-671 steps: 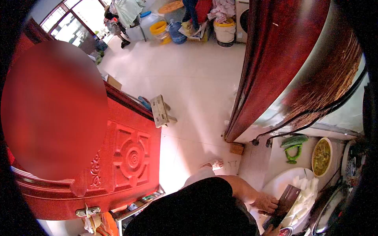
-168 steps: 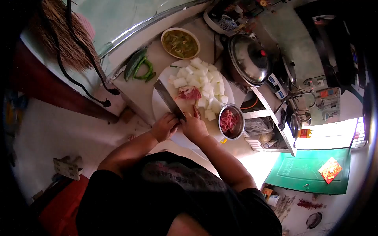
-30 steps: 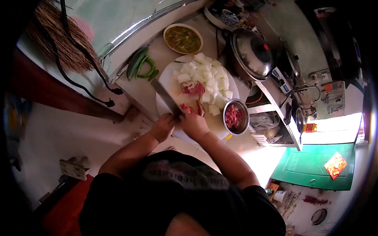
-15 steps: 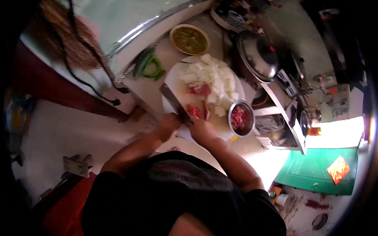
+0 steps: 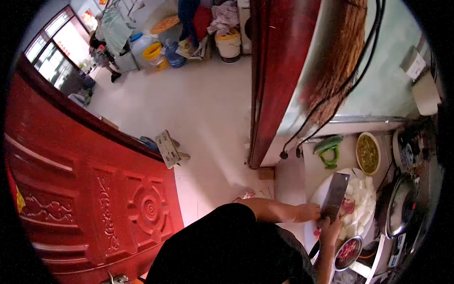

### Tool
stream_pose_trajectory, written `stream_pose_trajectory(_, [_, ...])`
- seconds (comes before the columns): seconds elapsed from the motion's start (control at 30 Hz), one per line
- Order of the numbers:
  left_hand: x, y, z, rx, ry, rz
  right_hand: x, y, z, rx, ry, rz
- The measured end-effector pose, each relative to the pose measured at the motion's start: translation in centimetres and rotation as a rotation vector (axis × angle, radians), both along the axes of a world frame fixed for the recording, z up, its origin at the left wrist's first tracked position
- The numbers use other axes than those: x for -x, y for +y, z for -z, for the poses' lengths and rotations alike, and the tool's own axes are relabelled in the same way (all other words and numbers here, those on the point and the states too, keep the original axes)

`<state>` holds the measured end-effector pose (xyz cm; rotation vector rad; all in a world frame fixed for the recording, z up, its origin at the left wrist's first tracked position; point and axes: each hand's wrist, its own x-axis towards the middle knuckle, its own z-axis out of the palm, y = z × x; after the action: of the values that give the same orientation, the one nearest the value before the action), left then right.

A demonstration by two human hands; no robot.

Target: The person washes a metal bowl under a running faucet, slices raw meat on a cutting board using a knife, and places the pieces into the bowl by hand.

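My right hand (image 5: 330, 231) is wrapped round the handle of a broad cleaver (image 5: 336, 193), whose blade points away over a round white cutting board (image 5: 320, 190). Close to the blade's left side, my left hand (image 5: 308, 212) has its fingers curled at the board's edge; what they press on is hidden. Red raw meat (image 5: 347, 205) lies just right of the blade. White cut chunks (image 5: 363, 201) are heaped along the board's right side. By my right wrist stands a metal bowl (image 5: 349, 252) with cut red meat in it.
Beyond the board are green peppers (image 5: 329, 156), a dark green cucumber-like vegetable (image 5: 328, 144) and a bowl of greenish food (image 5: 368, 152). A lidded pot (image 5: 401, 206) stands at right. Left are a red door (image 5: 104, 203) and a small stool (image 5: 169, 149). Another person's legs (image 5: 189, 23) show at the back.
The view has swung left, so the board now appears at lower right and the red door and far room show. My right hand still grips the cleaver, with my left hand close beside the blade.
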<state>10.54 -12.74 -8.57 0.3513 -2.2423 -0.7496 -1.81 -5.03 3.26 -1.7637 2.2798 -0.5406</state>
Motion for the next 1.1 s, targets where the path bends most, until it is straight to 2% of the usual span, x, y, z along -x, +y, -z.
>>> stream_pose_trajectory(0.03, [1.8,0.6,-0.2,0.008,-0.021,0.014,-0.3,0.5,-2.4,-0.07,-0.04,0.149])
stream_pose_trajectory(0.07, [3.5,1.2,0.2,-0.01,-0.006,0.082,-0.9,0.4,-5.4,-0.122,-0.155,0.084])
stream_pose_trajectory(0.1, [3.6,1.4,-0.6,-0.695,0.062,0.366,-0.4,0.9,-6.7,-0.133,-0.243,0.127])
stream_pose_trajectory(0.13, [3.5,2.4,-1.7,-0.364,0.225,0.263,-0.2,1.1,-7.4,-0.129,-0.326,0.196])
stream_pose_trajectory(0.2, [2.7,0.5,-4.7,-1.047,0.141,0.449,0.0,0.7,-9.1,-0.113,-0.464,0.319])
stream_pose_trajectory(0.23, [5.0,2.3,-1.3,-1.324,0.38,0.197,-0.6,0.2,-10.3,-0.127,-0.502,0.382])
stream_pose_trajectory(0.27, [3.6,0.8,-1.7,-1.153,0.335,0.092,-2.7,-0.5,-13.8,-0.238,-0.489,0.398])
stream_pose_trajectory(0.3, [2.2,-0.6,-2.4,-0.98,0.276,-0.031,0.5,-0.6,-6.6,-0.104,-0.23,0.313])
stream_pose_trajectory(0.33, [0.8,-1.9,-3.1,-0.82,0.216,-0.163,0.7,-0.1,-6.6,-0.031,-0.387,0.353])
stream_pose_trajectory(0.37, [0.5,-2.3,-5.0,-0.55,0.206,-0.259,0.5,-0.2,-6.7,-0.083,-0.583,0.487])
stream_pose_trajectory(0.4, [0.6,-2.6,-5.8,-0.413,0.204,-0.293,0.8,0.5,-5.1,0.094,-0.703,0.416])
stream_pose_trajectory(0.43, [0.7,-2.9,-6.7,-0.275,0.204,-0.335,0.8,0.8,-4.9,0.106,-0.842,0.447])
stream_pose_trajectory(0.47, [0.9,-2.9,-7.0,-0.523,0.188,-0.27,0.8,1.1,-4.8,0.119,-0.986,0.471])
stream_pose_trajectory(0.5, [2.0,-1.4,-7.3,-0.786,0.144,-0.177,1.6,3.2,-4.3,0.136,-0.985,0.523])
stream_pose_trajectory(0.53, [2.0,-1.0,-8.2,-0.786,0.132,-0.163,1.4,3.5,-4.2,0.111,-1.043,0.559])
stream_pose_trajectory(0.6, [2.1,-1.2,-9.8,-1.527,0.174,0.015,1.1,3.1,-3.2,0.095,-1.111,0.591])
stream_pose_trajectory(0.63, [2.0,-1.6,-10.7,-1.521,0.163,0.019,1.1,2.6,-2.7,0.15,-1.206,0.563])
stream_pose_trajectory(0.67, [2.1,-2.0,-11.5,-1.769,0.223,0.242,1.3,2.2,-2.0,0.206,-1.297,0.534])
stream_pose_trajectory(0.7, [2.1,-2.3,-11.8,-2.008,0.28,0.477,1.3,1.6,-1.7,0.187,-1.234,0.533])
stream_pose_trajectory(0.83, [2.9,-1.3,-11.9,-2.035,0.248,0.59,1.6,2.5,-1.9,0.253,-1.292,0.539])
stream_pose_trajectory(0.9, [2.7,-0.9,-12.7,-2.019,0.22,0.441,2.1,2.8,-1.3,0.26,-1.181,0.471])
stream_pose_trajectory(0.93, [2.7,-0.8,-12.8,-2.017,0.203,0.445,2.2,3.0,-1.4,0.271,-1.185,0.481])
stream_pose_trajectory(1.0, [2.7,-0.7,-12.7,-2.051,0.266,0.458,2.6,3.6,-1.6,0.295,-0.866,0.425])
stream_pose_trajectory(1.03, [2.5,-1.5,-10.8,-2.053,0.246,0.462,3.2,4.1,-1.4,0.328,-0.807,0.432])
stream_pose_trajectory(1.07, [2.4,-2.7,-7.3,-2.01,0.297,0.569,3.8,4.6,-1.2,0.358,-0.746,0.439])
stream_pose_trajectory(1.1, [2.4,-3.4,-5.3,-1.963,0.348,0.675,3.2,4.8,-4.1,0.345,-1.002,0.599])
